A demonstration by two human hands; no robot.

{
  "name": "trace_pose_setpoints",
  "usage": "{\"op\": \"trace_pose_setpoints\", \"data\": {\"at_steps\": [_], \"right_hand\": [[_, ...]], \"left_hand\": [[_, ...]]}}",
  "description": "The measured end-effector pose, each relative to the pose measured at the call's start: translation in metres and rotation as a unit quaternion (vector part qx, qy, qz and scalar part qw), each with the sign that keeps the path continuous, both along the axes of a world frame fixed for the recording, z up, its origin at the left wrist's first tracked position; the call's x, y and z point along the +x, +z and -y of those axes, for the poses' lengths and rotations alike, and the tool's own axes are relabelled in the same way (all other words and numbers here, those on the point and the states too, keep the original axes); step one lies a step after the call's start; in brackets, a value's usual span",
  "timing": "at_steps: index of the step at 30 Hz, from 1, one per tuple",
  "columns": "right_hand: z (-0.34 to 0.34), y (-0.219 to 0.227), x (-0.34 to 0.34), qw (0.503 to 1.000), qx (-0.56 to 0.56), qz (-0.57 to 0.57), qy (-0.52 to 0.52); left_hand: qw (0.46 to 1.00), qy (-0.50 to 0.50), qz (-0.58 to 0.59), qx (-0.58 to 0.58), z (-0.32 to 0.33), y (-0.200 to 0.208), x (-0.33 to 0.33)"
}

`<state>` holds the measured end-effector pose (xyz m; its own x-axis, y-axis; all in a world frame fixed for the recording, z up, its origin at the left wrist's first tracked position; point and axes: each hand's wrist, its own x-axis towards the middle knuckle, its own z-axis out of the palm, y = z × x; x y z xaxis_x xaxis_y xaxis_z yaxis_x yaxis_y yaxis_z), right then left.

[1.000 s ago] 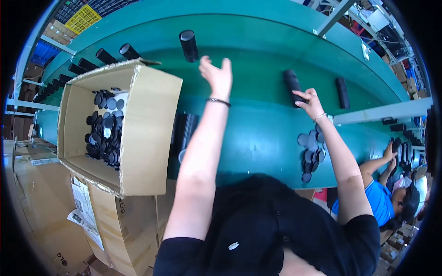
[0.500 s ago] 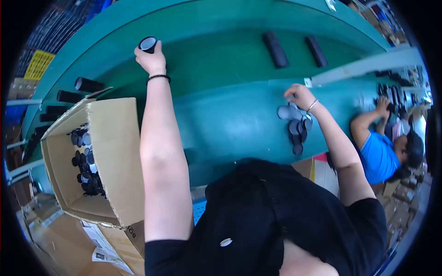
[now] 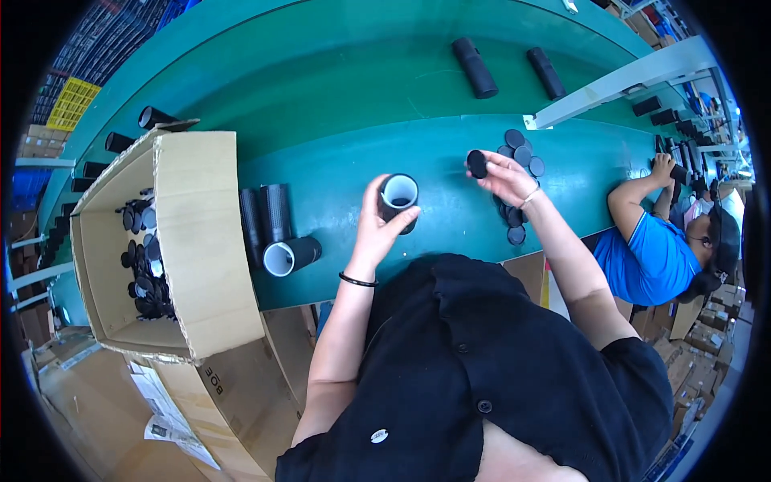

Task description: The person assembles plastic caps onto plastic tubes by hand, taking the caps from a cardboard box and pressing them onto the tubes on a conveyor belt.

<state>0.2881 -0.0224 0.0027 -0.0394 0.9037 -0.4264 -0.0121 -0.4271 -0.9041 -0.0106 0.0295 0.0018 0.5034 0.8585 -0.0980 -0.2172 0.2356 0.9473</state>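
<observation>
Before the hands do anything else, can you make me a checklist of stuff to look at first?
1. Left hand has a grip on the black tube: ok, fingers and thumb are around it.
2. Tube end facing the camera is uncovered: ok, you can see inside.
3. Far end of that tube is covered: cannot tell, it's hidden.
4. Right hand has a grip on the round black disc: ok.
5. Disc is touching the tube: not ok, there's a gap between them.
6. Spare discs are near the right hand: ok, a group lies on the green bench.
</observation>
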Motion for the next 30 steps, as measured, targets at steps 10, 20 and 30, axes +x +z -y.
{"op": "trace_pose_setpoints", "data": {"at_steps": [10, 20, 30], "right_hand": [[-0.003, 0.031, -0.065, 0.859, 0.020, -0.511, 0.020], [-0.002, 0.077, -0.097, 0.997, 0.063, -0.017, 0.044], [0.001, 0.095, -0.128, 0.859, 0.281, 0.410, 0.120]], "left_hand": [[0.993, -0.028, -0.057, 0.098, 0.016, 0.016, -0.004], [0.985, -0.028, -0.079, 0.149, 0.016, 0.010, 0.004], [0.976, -0.005, -0.117, 0.182, 0.024, 0.011, 0.019]]}}
